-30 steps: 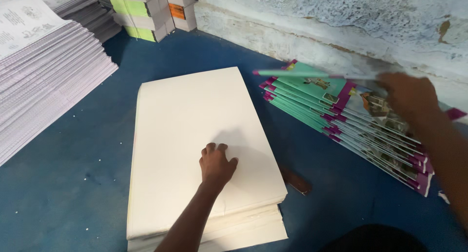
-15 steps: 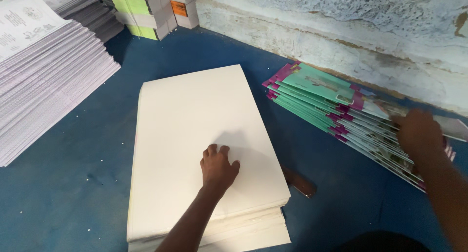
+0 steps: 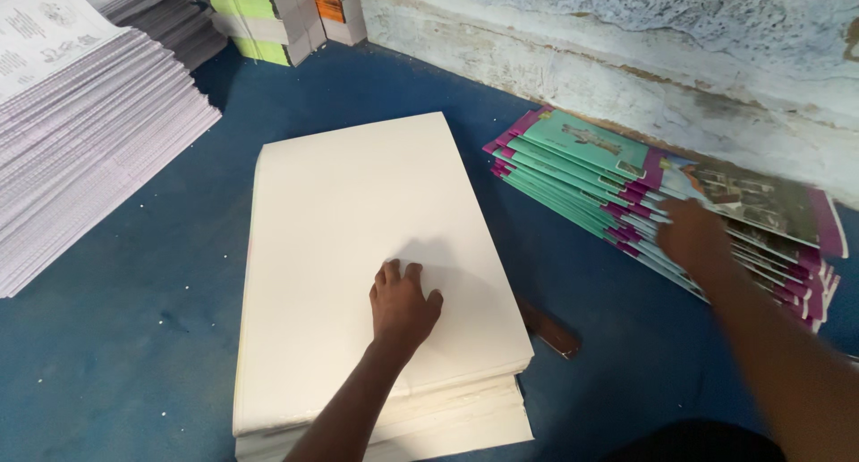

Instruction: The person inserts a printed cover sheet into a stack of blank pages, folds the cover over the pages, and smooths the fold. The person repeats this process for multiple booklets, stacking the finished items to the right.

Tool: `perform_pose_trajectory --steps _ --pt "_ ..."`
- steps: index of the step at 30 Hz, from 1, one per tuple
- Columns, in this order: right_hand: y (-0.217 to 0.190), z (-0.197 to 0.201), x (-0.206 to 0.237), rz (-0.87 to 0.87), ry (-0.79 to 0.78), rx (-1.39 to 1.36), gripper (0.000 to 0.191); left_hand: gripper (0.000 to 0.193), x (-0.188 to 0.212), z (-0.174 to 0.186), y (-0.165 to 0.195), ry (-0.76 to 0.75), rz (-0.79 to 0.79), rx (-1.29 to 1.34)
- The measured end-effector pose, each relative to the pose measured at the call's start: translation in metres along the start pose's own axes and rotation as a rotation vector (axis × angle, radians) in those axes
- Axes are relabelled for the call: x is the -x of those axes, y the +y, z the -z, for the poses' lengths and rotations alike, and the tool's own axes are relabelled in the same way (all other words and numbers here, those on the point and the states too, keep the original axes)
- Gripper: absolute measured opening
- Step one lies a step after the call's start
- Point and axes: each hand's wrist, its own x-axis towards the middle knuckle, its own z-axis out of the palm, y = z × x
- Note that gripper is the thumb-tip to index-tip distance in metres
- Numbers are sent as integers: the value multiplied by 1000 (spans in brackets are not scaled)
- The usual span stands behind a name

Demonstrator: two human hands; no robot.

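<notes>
while flanked by printed sheets (image 3: pixel 80 131), left hand (image 3: pixel 403 305) flat on blank paper stack (image 3: pixel 358 247)

Pkgs: wrapped rectangular bundles (image 3: pixel 268 15) standing at top centre, white w/ yellow-green bands. One small white block (image 3: pixel 338 6) just beside them is showing an orange label (image 3: pixel 328 7). No signs or screens.

Two bare forearms enter from the bottom edge of the head view — no sleeves, watch, bracelet or rings show on either. The left hand (image 3: pixel 403 305) is sharp: a slim wrist, short trimmed nails, and knuckles clearly outlined. The right hand (image 3: pixel 691 238) and its forearm are blurred, so fingers and nails cannot be made out — only a broad arm shape. No gloves are worn.
</notes>
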Motion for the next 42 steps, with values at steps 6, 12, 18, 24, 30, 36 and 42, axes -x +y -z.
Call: perform_pose_trajectory --steps 6,12,18,24,30,36,42 --pt "-82 -30 -12 182 6 -275 43 67 -3 11 -4 -106 -7 -36" --pt "-164 -59 20 58 -212 -389 74 76 1 28 -26 -191 -95 -45" --pt "-206 -70 63 -11 -391 -377 81 70 22 30 -44 -144 -123 -84" --pt "-223 -57 83 -21 -479 -415 68 66 23 30 -41 -151 -58 -52" --pt "-231 -43 91 91 -234 -397 66 66 26 37 -36 -184 -8 -22" --pt "-249 -13 93 -24 -310 -588 45 68 26 40 -35 -182 -3 -27" --pt "-246 -7 91 -198 -444 -1065 42 60 15 43 -51 -129 -40 100"
